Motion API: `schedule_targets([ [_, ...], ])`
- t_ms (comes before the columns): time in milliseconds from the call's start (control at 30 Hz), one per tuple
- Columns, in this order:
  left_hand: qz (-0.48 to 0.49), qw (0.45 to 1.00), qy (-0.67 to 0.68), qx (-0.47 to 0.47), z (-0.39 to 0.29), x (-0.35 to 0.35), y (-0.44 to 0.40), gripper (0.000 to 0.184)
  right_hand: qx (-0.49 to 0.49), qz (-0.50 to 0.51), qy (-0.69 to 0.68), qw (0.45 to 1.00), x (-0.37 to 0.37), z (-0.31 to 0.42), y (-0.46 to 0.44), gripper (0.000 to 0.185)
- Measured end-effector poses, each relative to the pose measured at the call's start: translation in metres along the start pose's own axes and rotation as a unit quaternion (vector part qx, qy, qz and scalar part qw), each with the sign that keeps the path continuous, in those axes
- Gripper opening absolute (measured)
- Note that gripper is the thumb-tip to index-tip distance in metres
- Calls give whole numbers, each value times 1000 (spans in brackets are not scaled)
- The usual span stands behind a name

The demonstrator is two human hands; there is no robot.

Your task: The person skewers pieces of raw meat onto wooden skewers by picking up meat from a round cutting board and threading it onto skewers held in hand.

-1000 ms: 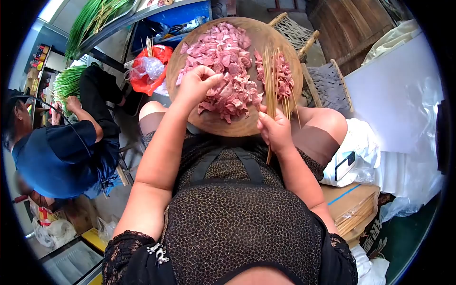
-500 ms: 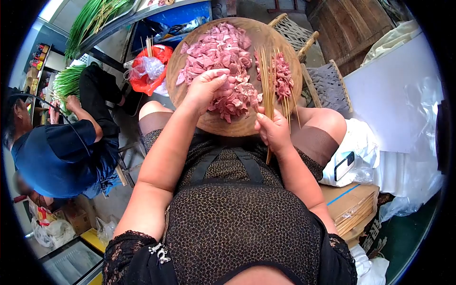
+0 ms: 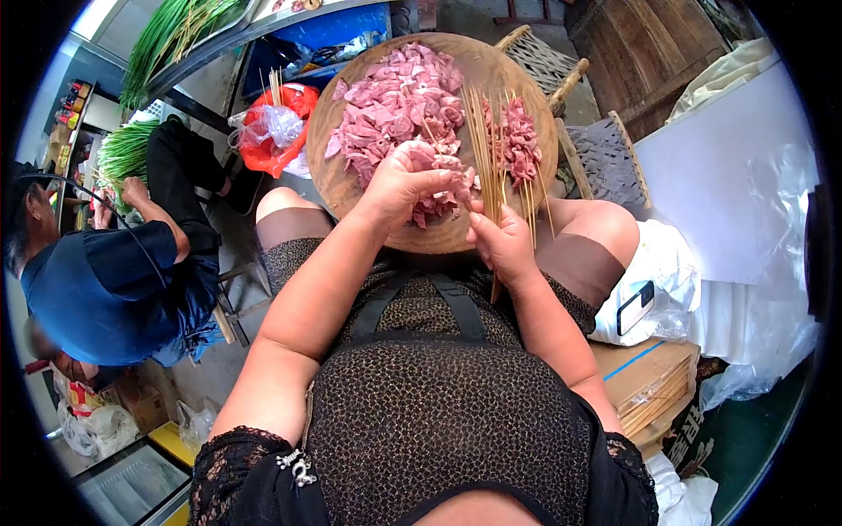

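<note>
A pile of sliced pink raw meat (image 3: pixel 405 95) covers the left and middle of a round wooden board (image 3: pixel 351 66) in front of my lap. My left hand (image 3: pixel 403 186) is closed on a piece of meat at the near edge of the pile, its fingertips partly hidden. Close beside it, my right hand (image 3: pixel 502 238) is wrapped round a bundle of thin bamboo skewers (image 3: pixel 488 153) that point away from me. Skewers threaded with meat (image 3: pixel 521 145) lie on the board's right side, bare ends toward me.
At left a person in dark clothes (image 3: pixel 105 280) sits beside green stalks (image 3: pixel 127 151). A red plastic bag (image 3: pixel 279 145) stands left of the board, a woven stool (image 3: pixel 603 162) right. A phone (image 3: pixel 636 307) lies on white plastic above a cardboard box (image 3: pixel 645 377) of skewers.
My left hand has moved right and slightly toward me, from the pile to beside my right hand. My right hand and the skewer bundle have shifted only slightly.
</note>
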State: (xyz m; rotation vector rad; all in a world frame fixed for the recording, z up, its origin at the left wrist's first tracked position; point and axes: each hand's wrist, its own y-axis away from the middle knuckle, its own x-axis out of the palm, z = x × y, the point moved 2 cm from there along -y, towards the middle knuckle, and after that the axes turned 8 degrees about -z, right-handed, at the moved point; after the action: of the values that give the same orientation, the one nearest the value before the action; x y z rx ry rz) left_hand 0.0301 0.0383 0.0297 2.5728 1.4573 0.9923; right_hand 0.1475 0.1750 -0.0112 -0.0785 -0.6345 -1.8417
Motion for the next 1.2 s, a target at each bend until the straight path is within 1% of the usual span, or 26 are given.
schedule_targets([
  [67,-5,1000,8,25,3,-3,-3,24,1,3,-2,1000,0,-1,0,19],
  [400,3,999,-39,6,1,-2,-2,24,-2,8,7,1000,0,-3,0,20],
  [500,-16,1000,-24,-2,5,-3,-2,22,-7,6,12,1000,1,-1,0,21],
  [567,-51,998,30,2,4,-2,1,19,-12,15,15,1000,1,-1,0,21],
  [600,-51,998,30,2,8,-3,-1,19,-13,15,15,1000,0,-1,0,21],
  [667,-96,993,19,66,14,-11,-9,16,-11,15,15,1000,0,-2,-1,21],
  [700,-96,993,19,67,12,-12,-10,16,-11,16,15,1000,0,-1,-1,21],
  [767,-108,989,60,78,7,-14,-10,18,-5,22,12,1000,1,1,0,20],
  [833,-123,988,59,78,-1,-16,-10,19,-2,22,17,1000,2,2,1,20],
  [900,-141,983,70,96,-7,-24,-15,17,2,22,21,1000,2,2,2,20],
  [967,-153,980,66,105,-13,-28,-16,20,-9,28,3,1000,3,1,3,20],
  [1033,-190,970,54,138,-21,-29,-16,22,1,31,14,999,3,4,5,20],
  [1100,-190,972,50,131,-26,-31,-16,21,12,33,25,999,2,4,6,21],
  [1200,-188,967,71,155,-29,-35,-17,18,7,31,34,999,1,1,5,20],
])
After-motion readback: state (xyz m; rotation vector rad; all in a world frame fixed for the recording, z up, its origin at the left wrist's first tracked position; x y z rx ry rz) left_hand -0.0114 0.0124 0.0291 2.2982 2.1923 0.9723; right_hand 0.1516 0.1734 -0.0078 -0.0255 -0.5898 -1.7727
